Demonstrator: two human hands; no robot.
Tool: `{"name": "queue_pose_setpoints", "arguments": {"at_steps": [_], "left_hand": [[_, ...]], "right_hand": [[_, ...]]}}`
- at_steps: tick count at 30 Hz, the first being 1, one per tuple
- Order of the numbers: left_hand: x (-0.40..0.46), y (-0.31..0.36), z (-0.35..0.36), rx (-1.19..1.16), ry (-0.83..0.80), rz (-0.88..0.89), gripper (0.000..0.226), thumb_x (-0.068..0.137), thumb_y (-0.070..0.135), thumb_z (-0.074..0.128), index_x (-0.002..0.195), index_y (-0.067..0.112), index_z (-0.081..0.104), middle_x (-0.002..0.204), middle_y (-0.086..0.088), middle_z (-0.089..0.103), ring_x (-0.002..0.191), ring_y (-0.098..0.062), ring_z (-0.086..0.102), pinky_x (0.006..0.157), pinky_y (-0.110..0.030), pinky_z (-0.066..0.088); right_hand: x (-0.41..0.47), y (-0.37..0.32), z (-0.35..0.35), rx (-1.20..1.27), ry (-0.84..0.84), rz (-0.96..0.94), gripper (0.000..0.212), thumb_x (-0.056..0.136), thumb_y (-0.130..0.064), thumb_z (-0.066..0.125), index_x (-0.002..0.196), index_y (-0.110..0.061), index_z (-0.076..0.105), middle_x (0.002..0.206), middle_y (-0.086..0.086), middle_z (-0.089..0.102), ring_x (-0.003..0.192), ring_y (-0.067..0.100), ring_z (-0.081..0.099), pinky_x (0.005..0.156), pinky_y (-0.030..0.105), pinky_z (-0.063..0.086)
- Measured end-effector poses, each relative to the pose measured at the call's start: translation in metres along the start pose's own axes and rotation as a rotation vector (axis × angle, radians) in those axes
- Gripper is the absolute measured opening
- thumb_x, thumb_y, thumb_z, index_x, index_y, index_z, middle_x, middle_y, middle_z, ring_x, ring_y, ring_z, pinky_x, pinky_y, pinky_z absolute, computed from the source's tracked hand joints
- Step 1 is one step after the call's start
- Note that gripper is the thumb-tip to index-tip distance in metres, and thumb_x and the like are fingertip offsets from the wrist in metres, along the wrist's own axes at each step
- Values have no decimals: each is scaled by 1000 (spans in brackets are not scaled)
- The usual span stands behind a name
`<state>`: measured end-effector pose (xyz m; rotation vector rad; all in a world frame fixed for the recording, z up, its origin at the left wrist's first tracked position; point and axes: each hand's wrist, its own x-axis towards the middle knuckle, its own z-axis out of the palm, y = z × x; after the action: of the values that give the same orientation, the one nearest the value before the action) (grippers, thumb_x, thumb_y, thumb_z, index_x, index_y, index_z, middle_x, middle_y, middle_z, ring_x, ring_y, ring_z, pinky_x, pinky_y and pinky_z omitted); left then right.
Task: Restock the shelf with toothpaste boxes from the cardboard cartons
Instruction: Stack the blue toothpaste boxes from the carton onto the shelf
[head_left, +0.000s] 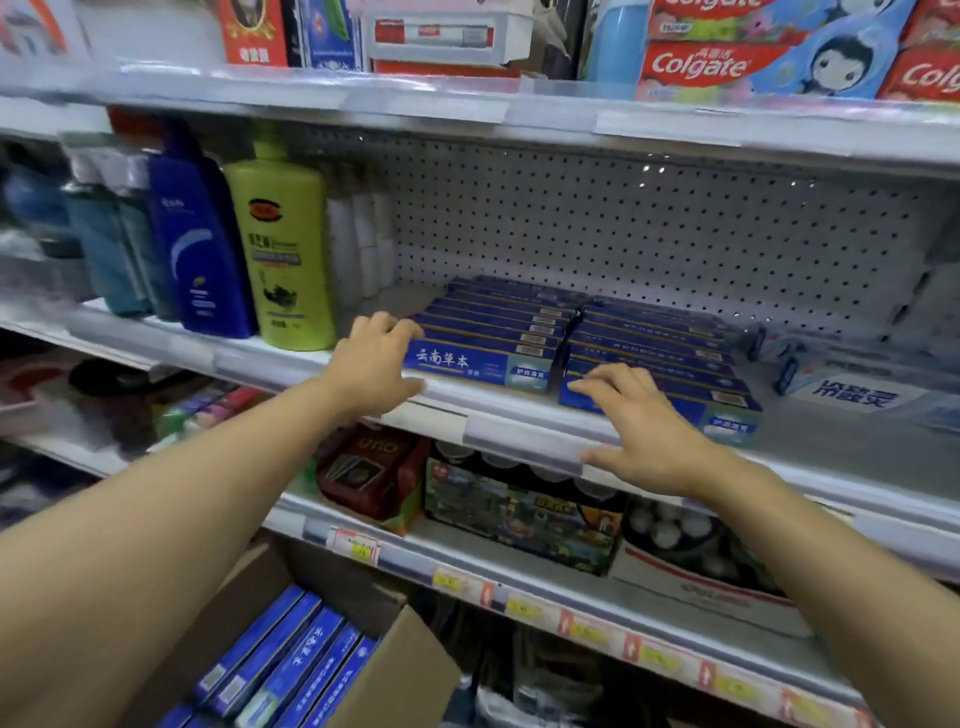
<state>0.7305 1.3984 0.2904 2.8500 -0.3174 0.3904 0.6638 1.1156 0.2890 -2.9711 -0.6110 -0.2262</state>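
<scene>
Two rows of blue toothpaste boxes stand on the middle shelf. My left hand grips the left end of the left row's front box, fingers curled over its top and thumb below. My right hand lies with spread fingers on the front box of the right row, thumb against the shelf's front rail. Below at the bottom left, an open cardboard carton holds several more blue toothpaste boxes.
Shampoo bottles, a blue one and a green one, stand left of the rows. White toothpaste boxes lie to the right. Colgate boxes fill the shelf above. Other goods sit on the shelf below.
</scene>
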Motion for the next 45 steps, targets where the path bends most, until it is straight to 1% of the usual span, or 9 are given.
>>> {"name": "queue_pose_setpoints", "arguments": {"at_steps": [5,10,14,19,25,29,36,41,45], "left_hand": [[-68,-17,-10,-1,-56,-144,61,84,37,66,135,17,40,137,-12,35,130,-31,29,106,-42,33],[-134,-50,-7,82,-175,-314,61,83,40,64,134,17,40,134,-14,39,126,-34,34,103,-44,35],[-187,-80,6,73,-263,-433,61,84,39,64,135,17,40,137,-15,37,127,-34,32,103,-44,35],[-246,-122,30,42,-352,-573,60,82,40,65,133,17,41,134,-15,40,123,-35,36,102,-46,37],[-300,-177,64,-9,-461,-726,57,84,37,63,133,18,42,134,-13,41,126,-32,35,103,-42,36],[-318,-217,91,-29,-538,-768,57,87,34,61,135,12,40,133,-17,43,126,-32,37,101,-33,33],[-328,-275,149,-38,-661,-722,57,85,38,60,133,15,39,137,-13,40,126,-32,38,101,-42,38],[-325,-298,193,-45,-724,-666,56,86,38,59,134,17,38,132,-11,40,127,-30,33,101,-42,38],[-322,-306,228,-72,-787,-628,58,87,37,59,136,18,36,132,-9,40,125,-30,34,98,-42,38]], "right_hand": [[-8,-41,18,56,-19,-131,70,86,-40,61,144,-21,27,142,1,25,130,22,20,108,37,27],[-11,-89,43,113,-93,-243,71,86,-39,62,145,-22,26,142,2,28,131,22,23,109,36,27],[-8,-129,74,122,-189,-317,73,86,-40,61,146,-21,24,145,2,25,135,23,22,110,35,25],[4,-175,124,147,-307,-386,72,83,-38,65,144,-20,29,140,4,31,127,25,30,104,36,32],[25,-226,193,148,-448,-462,73,79,-36,69,141,-16,36,138,6,35,130,25,31,109,31,27],[43,-252,239,128,-557,-439,69,82,-35,65,141,-18,34,138,6,34,126,25,32,106,37,33],[66,-276,309,124,-679,-257,65,87,-31,59,144,-16,30,141,7,31,130,26,27,107,36,31],[70,-275,355,141,-712,-155,65,88,-29,60,144,-14,31,142,10,32,131,29,28,107,36,31],[75,-262,386,169,-738,-89,58,91,-14,54,144,-13,32,142,12,32,130,31,31,107,38,32]]}}
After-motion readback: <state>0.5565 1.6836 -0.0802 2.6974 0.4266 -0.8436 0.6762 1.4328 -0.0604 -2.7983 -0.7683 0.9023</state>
